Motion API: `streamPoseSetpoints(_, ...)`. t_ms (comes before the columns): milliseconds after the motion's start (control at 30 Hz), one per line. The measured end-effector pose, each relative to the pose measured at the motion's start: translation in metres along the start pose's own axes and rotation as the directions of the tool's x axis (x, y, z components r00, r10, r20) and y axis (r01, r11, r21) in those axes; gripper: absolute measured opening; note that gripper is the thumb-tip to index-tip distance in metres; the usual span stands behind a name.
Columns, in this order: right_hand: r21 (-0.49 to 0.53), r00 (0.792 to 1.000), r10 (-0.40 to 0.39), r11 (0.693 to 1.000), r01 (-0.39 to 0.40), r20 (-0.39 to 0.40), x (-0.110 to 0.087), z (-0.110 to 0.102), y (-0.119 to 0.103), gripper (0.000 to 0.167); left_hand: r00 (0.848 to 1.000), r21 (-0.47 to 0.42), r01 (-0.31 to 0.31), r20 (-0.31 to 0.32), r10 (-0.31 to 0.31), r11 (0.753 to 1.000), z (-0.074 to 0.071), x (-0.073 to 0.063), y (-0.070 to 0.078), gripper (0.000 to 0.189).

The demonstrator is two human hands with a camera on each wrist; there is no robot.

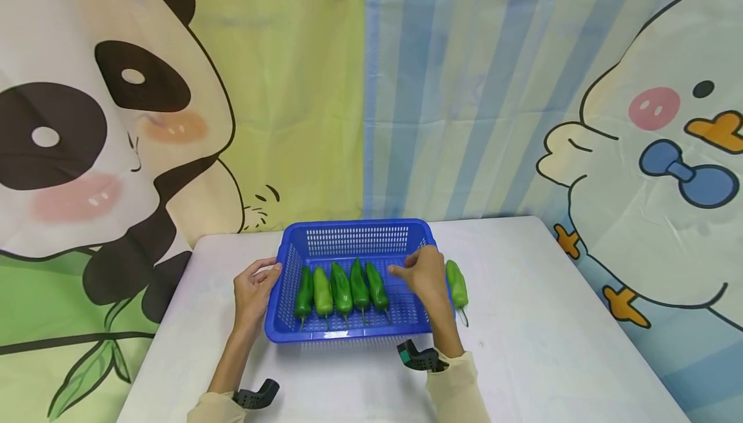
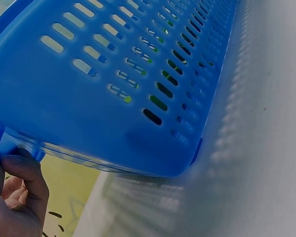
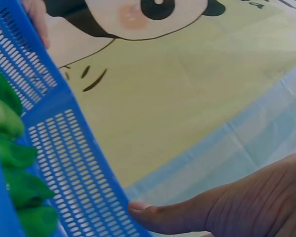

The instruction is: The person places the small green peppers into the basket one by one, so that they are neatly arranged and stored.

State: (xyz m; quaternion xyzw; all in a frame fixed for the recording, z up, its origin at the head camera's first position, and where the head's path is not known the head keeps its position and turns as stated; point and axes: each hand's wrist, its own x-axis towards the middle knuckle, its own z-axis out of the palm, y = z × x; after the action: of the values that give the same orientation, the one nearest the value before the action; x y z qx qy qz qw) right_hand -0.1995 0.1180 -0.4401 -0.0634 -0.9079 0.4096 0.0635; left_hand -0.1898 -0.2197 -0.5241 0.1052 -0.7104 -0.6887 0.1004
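Observation:
A blue plastic basket (image 1: 348,339) with slotted walls stands on the white table, and several green peppers (image 1: 341,287) lie side by side in it. My left hand (image 1: 253,291) grips its left rim; in the left wrist view the fingers (image 2: 32,182) curl at the rim. My right hand (image 1: 426,275) is above the basket's right part with the thumb pointing left and nothing seen in its grasp. The right wrist view shows that thumb (image 3: 167,217) stretched out near the rim, the other fingers mostly hidden. Another green pepper (image 1: 456,284) lies on the table just right of the basket.
The white table (image 1: 551,345) extends to both sides of the basket. Behind it hangs a printed curtain (image 1: 302,100) with a panda and a bird. Each wrist carries a black camera mount (image 1: 420,356).

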Motion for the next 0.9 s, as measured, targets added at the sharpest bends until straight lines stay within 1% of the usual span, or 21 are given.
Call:
streamPoseSetpoints(167, 0.004, 1.000, 0.031, 1.000, -0.031, -0.005, 0.000, -0.013, -0.001, 0.037, 1.000, -0.001, 0.015, -0.001, -0.015, 1.000, -0.001, 0.000, -0.001, 0.040)
streamPoseSetpoints(333, 0.026, 0.998, 0.066, 0.998, -0.065, -0.004, 0.000, -0.027, -0.002, 0.038, 1.000, -0.019, 0.007, 0.004, -0.007, 1.000, -0.001, 0.000, -0.001, 0.039)
streamPoseSetpoints(467, 0.062, 0.997, 0.070, 0.996, -0.069, -0.012, -0.002, -0.041, 0.000, 0.037, 1.000, -0.028, 0.002, 0.010, -0.002, 1.000, -0.001, 0.000, -0.001, 0.039)
streamPoseSetpoints(600, 0.079, 0.996, 0.077, 0.994, -0.073, -0.042, -0.001, -0.052, 0.005, 0.037, 1.000, -0.027, 0.002, 0.008, -0.002, 1.000, -0.001, 0.001, -0.001, 0.039)
streamPoseSetpoints(900, 0.084, 0.986, 0.133, 0.989, -0.124, -0.103, -0.004, -0.075, 0.023, 0.039, 1.000, -0.014, 0.002, 0.003, -0.002, 1.000, 0.000, 0.000, 0.000, 0.039)
